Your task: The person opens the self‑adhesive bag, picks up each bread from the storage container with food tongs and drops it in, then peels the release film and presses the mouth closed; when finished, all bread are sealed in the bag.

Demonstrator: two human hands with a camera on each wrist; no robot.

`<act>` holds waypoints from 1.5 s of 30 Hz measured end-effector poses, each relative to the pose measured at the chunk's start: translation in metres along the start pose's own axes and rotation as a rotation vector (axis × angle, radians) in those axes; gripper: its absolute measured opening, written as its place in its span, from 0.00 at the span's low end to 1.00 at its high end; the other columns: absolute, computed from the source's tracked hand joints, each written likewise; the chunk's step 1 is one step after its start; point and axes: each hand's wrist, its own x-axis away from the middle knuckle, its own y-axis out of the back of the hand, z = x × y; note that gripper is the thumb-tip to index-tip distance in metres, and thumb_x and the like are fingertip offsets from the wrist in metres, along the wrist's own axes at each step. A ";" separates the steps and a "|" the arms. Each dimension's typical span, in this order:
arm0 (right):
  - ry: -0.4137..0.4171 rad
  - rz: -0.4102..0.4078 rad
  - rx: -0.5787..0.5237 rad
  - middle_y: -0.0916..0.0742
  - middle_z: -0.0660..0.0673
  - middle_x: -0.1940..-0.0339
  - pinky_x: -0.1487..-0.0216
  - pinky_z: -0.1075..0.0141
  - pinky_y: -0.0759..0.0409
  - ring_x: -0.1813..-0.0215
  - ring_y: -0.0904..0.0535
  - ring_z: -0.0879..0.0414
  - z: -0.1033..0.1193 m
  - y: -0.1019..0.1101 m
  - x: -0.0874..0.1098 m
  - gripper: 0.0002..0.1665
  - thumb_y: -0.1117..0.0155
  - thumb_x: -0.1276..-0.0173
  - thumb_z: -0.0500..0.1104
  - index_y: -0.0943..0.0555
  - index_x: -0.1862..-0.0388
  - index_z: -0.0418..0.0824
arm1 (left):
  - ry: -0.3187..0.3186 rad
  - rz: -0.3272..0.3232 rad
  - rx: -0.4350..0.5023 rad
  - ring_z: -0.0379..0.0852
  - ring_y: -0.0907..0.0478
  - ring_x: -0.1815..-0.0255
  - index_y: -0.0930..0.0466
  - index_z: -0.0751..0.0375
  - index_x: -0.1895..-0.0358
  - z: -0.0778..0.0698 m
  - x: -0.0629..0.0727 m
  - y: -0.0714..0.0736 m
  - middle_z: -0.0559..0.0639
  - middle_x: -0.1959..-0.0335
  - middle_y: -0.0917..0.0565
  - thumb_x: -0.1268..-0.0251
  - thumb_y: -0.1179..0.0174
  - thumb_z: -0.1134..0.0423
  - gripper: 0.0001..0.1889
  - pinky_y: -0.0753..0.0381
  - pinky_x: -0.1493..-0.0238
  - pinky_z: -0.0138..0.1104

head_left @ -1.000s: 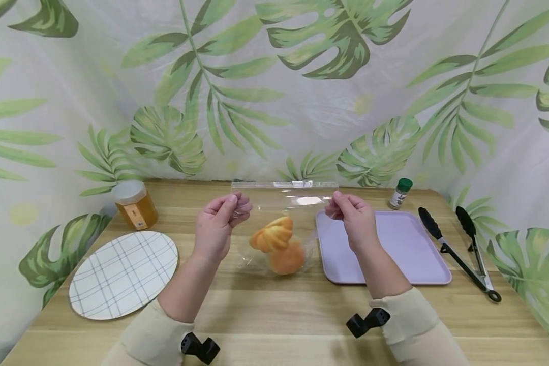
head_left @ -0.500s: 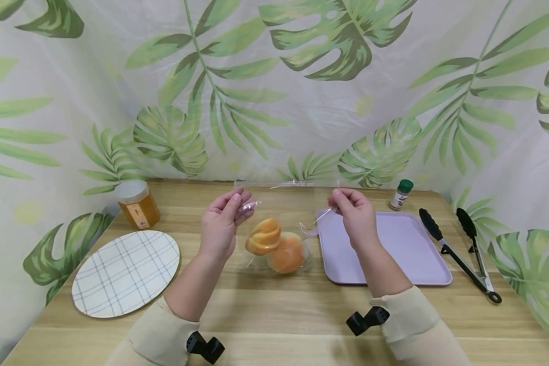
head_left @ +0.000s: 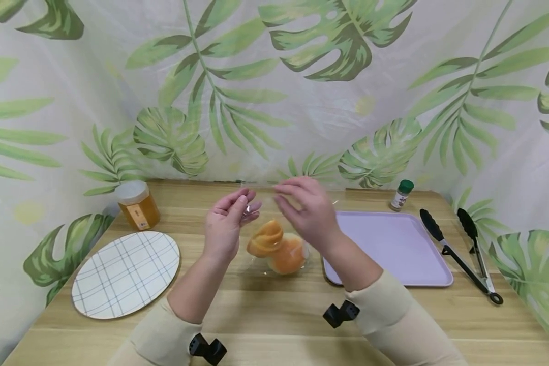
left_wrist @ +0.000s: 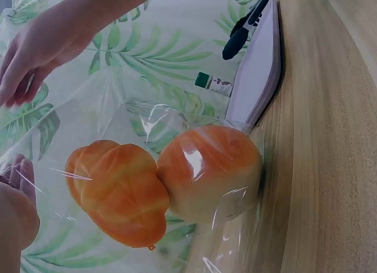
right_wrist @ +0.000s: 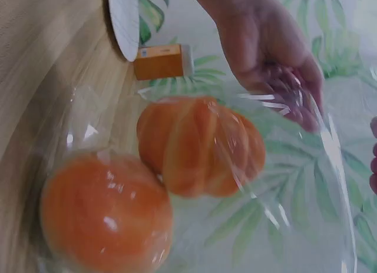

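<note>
Over the middle of the table, a clear zip bag [right_wrist: 337, 161] hangs with two breads inside. One is a ridged, golden roll [head_left: 265, 241]; the other, a round orange-brown bun [head_left: 287, 256], sits low in the bag beside it. My left hand [head_left: 226, 223] pinches the bag's left side just below the zip strip between thumb and fingers. My right hand [head_left: 308, 208] is slightly blurred near the middle of the bag's top, fingers loosely bent and spread. In the left wrist view the right hand's fingers hang with nothing between them.
A lilac tray [head_left: 393, 249] lies at right, with black-tipped tongs [head_left: 462, 262] beyond it. A green-capped spice jar [head_left: 400, 195] stands behind the tray. At left are a checked oval board [head_left: 125, 274] and a honey-coloured jar [head_left: 138, 206]. A leaf-print cloth [head_left: 274, 101] hangs behind the table.
My right hand has let go of the bag's right side and moved left, over the bag's top middle. My left hand keeps its pinch and has shifted slightly right.
</note>
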 end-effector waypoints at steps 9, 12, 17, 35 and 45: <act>0.137 0.186 0.108 0.11 0.45 0.63 0.51 0.64 0.17 0.56 0.16 0.51 0.004 -0.025 -0.022 0.07 0.29 0.37 0.38 0.12 0.60 0.38 | -0.036 0.066 0.013 0.36 0.12 0.63 0.15 0.45 0.58 0.001 0.005 -0.004 0.38 0.64 0.10 0.28 0.49 0.75 0.18 0.12 0.63 0.31; 0.157 0.213 0.122 0.11 0.45 0.63 0.51 0.64 0.17 0.56 0.16 0.51 0.003 -0.026 -0.024 0.07 0.29 0.37 0.38 0.12 0.61 0.38 | -0.047 0.079 0.000 0.36 0.13 0.63 0.15 0.44 0.58 0.001 0.006 -0.004 0.38 0.64 0.11 0.29 0.49 0.75 0.19 0.13 0.63 0.31; 0.204 0.234 0.176 0.11 0.47 0.65 0.52 0.64 0.16 0.57 0.15 0.52 0.002 -0.024 -0.028 0.06 0.29 0.38 0.38 0.12 0.62 0.38 | -0.065 0.093 -0.031 0.36 0.13 0.62 0.15 0.45 0.57 0.001 0.007 -0.005 0.37 0.63 0.11 0.29 0.48 0.75 0.18 0.13 0.63 0.31; 0.389 0.262 0.386 0.12 0.47 0.65 0.49 0.67 0.17 0.58 0.16 0.53 0.002 -0.024 -0.029 0.03 0.33 0.36 0.36 0.16 0.64 0.38 | -0.032 0.064 -0.034 0.34 0.14 0.66 0.15 0.46 0.59 0.001 0.009 -0.007 0.38 0.67 0.11 0.31 0.48 0.77 0.19 0.13 0.65 0.29; 0.074 0.218 0.127 0.12 0.45 0.67 0.51 0.62 0.18 0.59 0.16 0.51 0.003 -0.032 -0.023 0.03 0.35 0.36 0.35 0.15 0.68 0.37 | -0.022 0.057 -0.049 0.35 0.14 0.64 0.15 0.46 0.59 0.003 0.008 -0.005 0.37 0.66 0.11 0.29 0.48 0.76 0.18 0.14 0.64 0.28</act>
